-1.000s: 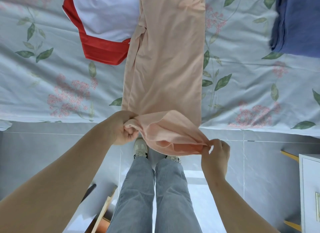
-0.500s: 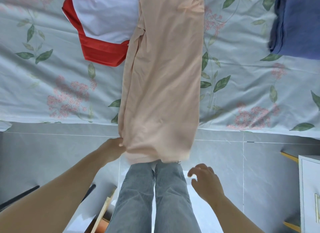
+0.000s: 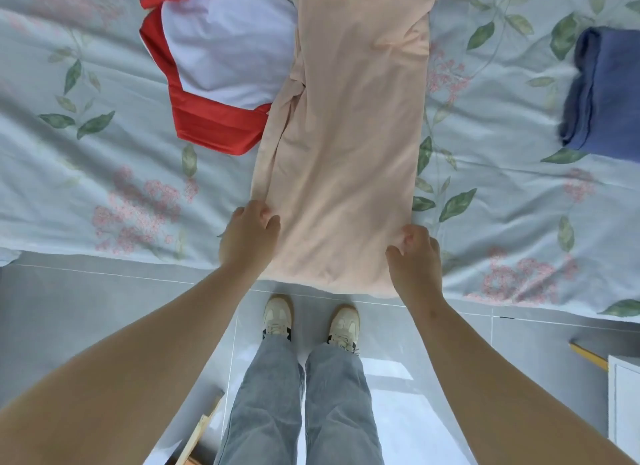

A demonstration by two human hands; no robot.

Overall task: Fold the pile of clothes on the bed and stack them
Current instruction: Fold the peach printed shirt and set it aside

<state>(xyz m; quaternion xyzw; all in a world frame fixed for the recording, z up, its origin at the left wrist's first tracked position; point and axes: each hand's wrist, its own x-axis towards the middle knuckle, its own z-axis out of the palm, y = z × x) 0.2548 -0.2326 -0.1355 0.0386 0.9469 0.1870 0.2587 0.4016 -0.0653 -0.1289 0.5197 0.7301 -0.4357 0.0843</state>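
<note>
A long peach garment lies folded lengthwise down the middle of the bed, its near end hanging over the bed's edge. My left hand grips its left edge near the bed's edge, fingers curled into the cloth. On the right edge, my right hand pinches the cloth at about the same height. A red and white garment lies unfolded to the left, partly under the peach one. A folded blue garment sits at the far right.
The bed has a pale floral sheet. Grey floor tiles run along its near edge, where my legs and shoes stand. A white cabinet is at the lower right, a wooden object at the lower left.
A second ago both hands held the garment's lifted near end. They let it drop flat, came off it, and now grip its two side edges higher up on the bed.
</note>
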